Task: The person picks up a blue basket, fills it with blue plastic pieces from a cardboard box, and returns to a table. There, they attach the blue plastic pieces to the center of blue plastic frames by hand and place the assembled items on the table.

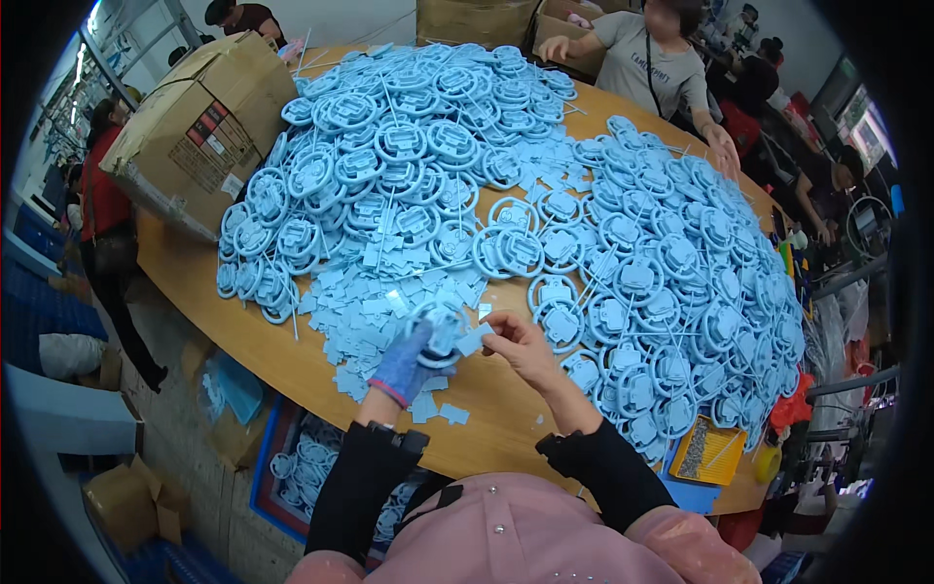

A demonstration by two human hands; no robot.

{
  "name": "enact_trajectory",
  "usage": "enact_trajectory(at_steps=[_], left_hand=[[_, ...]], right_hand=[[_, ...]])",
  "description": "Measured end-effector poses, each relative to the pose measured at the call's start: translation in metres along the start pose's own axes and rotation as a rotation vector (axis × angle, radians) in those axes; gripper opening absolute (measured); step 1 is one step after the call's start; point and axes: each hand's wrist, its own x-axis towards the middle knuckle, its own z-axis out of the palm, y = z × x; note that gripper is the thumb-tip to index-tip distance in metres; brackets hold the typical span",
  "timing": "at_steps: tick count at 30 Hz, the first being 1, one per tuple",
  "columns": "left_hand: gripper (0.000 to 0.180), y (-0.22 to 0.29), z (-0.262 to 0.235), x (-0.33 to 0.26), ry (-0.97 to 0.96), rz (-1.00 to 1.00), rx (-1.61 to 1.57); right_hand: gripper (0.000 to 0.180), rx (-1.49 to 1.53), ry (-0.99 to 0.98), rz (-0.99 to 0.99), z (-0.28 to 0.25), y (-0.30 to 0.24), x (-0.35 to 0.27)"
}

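My left hand (401, 364), in a blue-purple glove, is closed on a light blue round plastic part (440, 329) with a ring-shaped rim, slightly blurred. My bare right hand (525, 352) pinches a small flat light blue plastic plate (475, 339) between thumb and fingers. That plate is at the right side of the round part; whether they touch, I cannot tell. Under and beyond my left hand spreads a heap of similar loose flat plates (355, 310) on the wooden table (486, 414).
Large piles of round parts lie at the back (399, 141) and right (671, 282). A cardboard box (199, 131) sits at the left edge. A yellow tray (708, 452) of small metal pieces is at right. A blue-rimmed crate (261, 487) stands below. Another person (654, 63) stands across the table.
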Motion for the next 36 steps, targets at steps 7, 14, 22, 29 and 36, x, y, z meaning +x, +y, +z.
enact_trajectory(at_steps=[7,14,22,29,36], left_hand=[[0.039,0.021,0.036,0.021,-0.229,-0.287,0.257],[0.046,0.01,0.047,-0.004,-0.407,-0.257,0.122],[0.05,-0.016,0.045,0.004,-0.267,-0.065,-0.008],[0.056,-0.015,0.051,0.006,-0.302,0.01,0.2],[0.062,-0.007,0.044,0.008,-0.366,0.105,0.58]], right_hand=[[0.03,-0.73,-0.319,-0.465,-0.023,-0.073,-0.019],[0.029,-0.951,-0.282,-0.739,-0.013,-0.08,-0.018],[0.026,-0.469,0.295,-0.302,-0.014,-0.016,-0.036],[0.02,0.052,0.112,0.065,-0.035,-0.021,-0.039],[0.03,-0.259,0.125,-0.065,-0.04,-0.018,-0.036]])
